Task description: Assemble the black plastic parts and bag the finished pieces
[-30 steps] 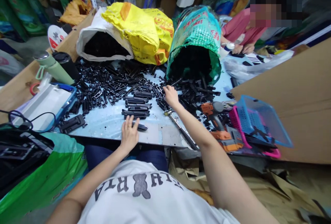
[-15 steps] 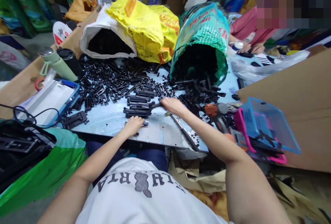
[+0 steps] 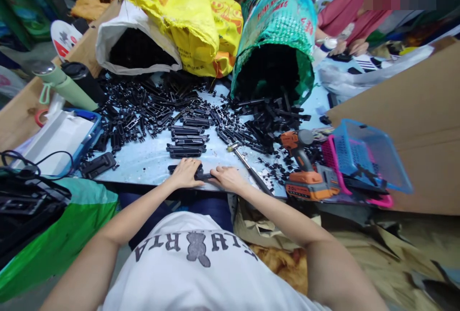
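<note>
Near the table's front edge, my left hand is closed over a long black plastic part, whose left end sticks out past the fingers. Just to its right, my right hand is closed on a dark bar-like piece that meets the part between the two hands. Behind my left hand lies a row of long black parts side by side. A hammer lies to the right of my right hand.
Loose black parts spread across the blue table. White, yellow and green sacks stand behind. An orange drill and baskets are at right. Another person's hands work at the back right.
My right hand has moved toward me and left with the dark piece, from above the row to the front edge. My left hand now holds a black part there. The view has shifted slightly.
</note>
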A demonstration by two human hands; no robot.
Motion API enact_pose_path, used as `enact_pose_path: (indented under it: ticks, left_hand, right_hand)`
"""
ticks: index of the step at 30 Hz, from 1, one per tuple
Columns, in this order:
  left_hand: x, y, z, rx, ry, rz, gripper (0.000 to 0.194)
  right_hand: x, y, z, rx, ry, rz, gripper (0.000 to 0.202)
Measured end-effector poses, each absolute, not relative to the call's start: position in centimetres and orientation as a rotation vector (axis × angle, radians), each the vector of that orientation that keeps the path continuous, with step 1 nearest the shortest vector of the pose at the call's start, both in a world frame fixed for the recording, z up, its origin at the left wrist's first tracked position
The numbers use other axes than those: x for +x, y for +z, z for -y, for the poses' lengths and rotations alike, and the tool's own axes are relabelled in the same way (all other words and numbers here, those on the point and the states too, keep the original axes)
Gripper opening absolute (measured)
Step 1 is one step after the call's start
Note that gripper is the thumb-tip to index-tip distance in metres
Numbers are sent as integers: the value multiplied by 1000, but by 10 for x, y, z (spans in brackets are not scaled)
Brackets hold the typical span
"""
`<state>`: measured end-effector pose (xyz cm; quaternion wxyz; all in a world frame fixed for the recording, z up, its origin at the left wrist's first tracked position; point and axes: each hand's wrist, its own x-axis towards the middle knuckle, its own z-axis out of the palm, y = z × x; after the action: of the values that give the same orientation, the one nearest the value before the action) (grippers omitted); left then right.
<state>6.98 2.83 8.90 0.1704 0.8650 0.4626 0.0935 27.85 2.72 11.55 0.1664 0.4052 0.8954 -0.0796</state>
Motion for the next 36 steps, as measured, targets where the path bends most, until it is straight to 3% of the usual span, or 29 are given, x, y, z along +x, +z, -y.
enact_pose_path:
  ticks: [20,27,31,36]
  left_hand:
    - [55,73,-31,2305,668,-1329,40]
    - [74,88,-39,2393,388,-1242,48]
    - [122,106,-81,2574,385,-1276,27]
    - [201,115,-151,2688,217,-1312,29]
  right_hand:
    - [260,156,-37,1080,46,-2693,28]
    - [291,117,-49,1048,-58,-2828,37]
    - [318,88,-42,1205,-67,-2938,39]
    - [331,64,-26,1396,-151,-2968,35]
